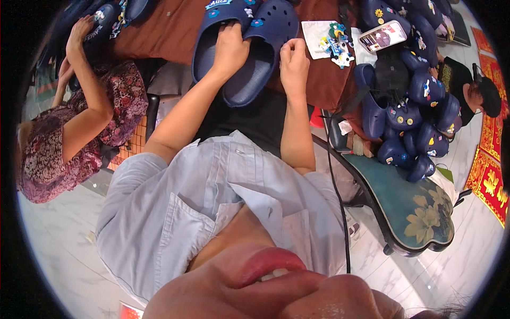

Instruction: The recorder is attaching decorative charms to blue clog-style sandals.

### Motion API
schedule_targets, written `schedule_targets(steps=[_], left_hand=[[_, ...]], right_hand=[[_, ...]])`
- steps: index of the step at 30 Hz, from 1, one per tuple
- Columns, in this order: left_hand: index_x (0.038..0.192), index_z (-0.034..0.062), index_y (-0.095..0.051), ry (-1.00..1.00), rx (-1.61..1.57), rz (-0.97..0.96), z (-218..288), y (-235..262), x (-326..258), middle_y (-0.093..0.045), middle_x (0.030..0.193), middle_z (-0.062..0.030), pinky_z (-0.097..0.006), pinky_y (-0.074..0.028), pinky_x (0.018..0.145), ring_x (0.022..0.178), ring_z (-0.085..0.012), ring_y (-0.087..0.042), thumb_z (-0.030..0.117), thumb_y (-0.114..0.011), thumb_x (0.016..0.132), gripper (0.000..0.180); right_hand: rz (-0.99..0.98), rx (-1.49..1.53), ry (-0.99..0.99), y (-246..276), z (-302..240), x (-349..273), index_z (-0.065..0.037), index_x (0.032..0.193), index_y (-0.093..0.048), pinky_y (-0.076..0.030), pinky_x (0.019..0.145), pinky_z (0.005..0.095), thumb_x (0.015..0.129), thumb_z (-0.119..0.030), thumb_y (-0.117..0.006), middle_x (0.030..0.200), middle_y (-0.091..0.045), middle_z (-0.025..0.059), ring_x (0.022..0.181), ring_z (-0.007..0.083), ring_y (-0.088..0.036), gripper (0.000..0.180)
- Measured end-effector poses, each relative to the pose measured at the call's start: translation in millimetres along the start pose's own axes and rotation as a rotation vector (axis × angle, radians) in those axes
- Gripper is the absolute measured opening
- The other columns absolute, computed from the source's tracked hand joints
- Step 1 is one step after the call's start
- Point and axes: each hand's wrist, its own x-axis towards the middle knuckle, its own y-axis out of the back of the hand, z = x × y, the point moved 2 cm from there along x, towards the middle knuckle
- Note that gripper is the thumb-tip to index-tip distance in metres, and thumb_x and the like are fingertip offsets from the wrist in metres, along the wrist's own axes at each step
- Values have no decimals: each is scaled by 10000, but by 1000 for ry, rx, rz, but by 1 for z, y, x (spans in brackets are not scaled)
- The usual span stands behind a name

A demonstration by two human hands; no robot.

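Two navy blue clogs lie side by side on a brown table top [170, 32], the left clog [210, 42] and the right clog [263, 58]. My left hand [229, 47] rests between them, fingers curled on the left clog's strap edge. My right hand [294, 63] is closed at the right clog's side rim, pinching something too small to make out. Small coloured charms sit on the clogs' toes. A white sheet with loose colourful charms [334, 41] lies just right of my right hand.
A heap of navy clogs with charms [411, 106] fills a green flowered chair [425, 212] at the right. A phone [382, 36] lies near the charms. A person in a patterned dress [79, 133] works on another clog at the left. Another person sits at the far right.
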Motion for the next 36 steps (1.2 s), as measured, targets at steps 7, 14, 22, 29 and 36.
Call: schedule_targets(steps=[7, 14, 22, 29, 36], left_hand=[[1065, -81, -554, 64, -24, -43, -1, 1, 5, -594, 1054, -277, -468, -422, 921, 1037, -450, -520, 71, -670, 732, 385], [1050, -77, -558, 44, -38, 0, -3, -1, 4, -597, 1040, -281, -473, -424, 910, 1023, -452, -529, 70, -658, 744, 354], [1024, -72, -557, 30, -21, 11, -1, 1, 4, -596, 1046, -274, -477, -419, 909, 1026, -454, -524, 67, -645, 747, 322], [957, -72, -535, 13, -48, 29, -2, -1, 3, -582, 985, -277, -491, -414, 863, 982, -462, -521, 46, -638, 729, 277], [1048, -72, -548, 49, -17, -43, 1, 1, 4, -586, 1064, -277, -482, -422, 908, 1032, -462, -516, 54, -660, 738, 352]], right_hand=[[65, 20, 47, -3, 4, -2, -36, 919, -500, -451, 571, 453, 923, -161, -506, 713, -580, 212, 682, 407, -617, 125], [25, 111, 29, -3, 9, 1, -40, 871, -516, -433, 533, 406, 914, -173, -536, 648, -536, 183, 574, 313, -597, 141], [-116, 447, -209, -6, 18, 8, -74, 811, -502, -337, 426, 254, 907, -186, -611, 587, -502, 10, 470, 74, -464, 184], [-18, 683, -261, -10, 15, 0, -93, 796, -455, -287, 378, 186, 908, -107, -578, 612, -469, -33, 456, 20, -393, 167], [148, 586, -125, -19, 31, -5, -74, 802, -466, -338, 442, 234, 913, -110, -564, 609, -468, -18, 493, 51, -420, 152]])
